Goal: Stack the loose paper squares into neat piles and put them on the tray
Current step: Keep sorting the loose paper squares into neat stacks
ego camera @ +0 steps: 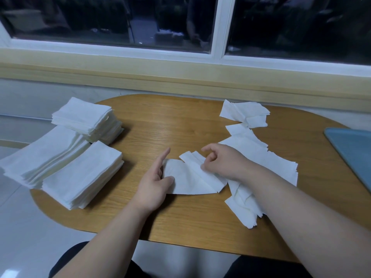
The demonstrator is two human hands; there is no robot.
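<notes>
Spanning the view, a rounded wood-grain table carries neat piles of soft white paper squares on the left, loose squares strewn right, and a smooth blue tray at the right edge. Between them, the left hand pinches a creased sheet under its thumb, forefinger straight; the right hand pinches its fold with curled fingers.

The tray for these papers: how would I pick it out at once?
Start at the oval wooden table under the window. Follow it to the right edge, past the scattered loose paper squares; the tray lies there, partly cut off by the picture. It is the only blue thing, while its neighbours are all white paper.
</notes>
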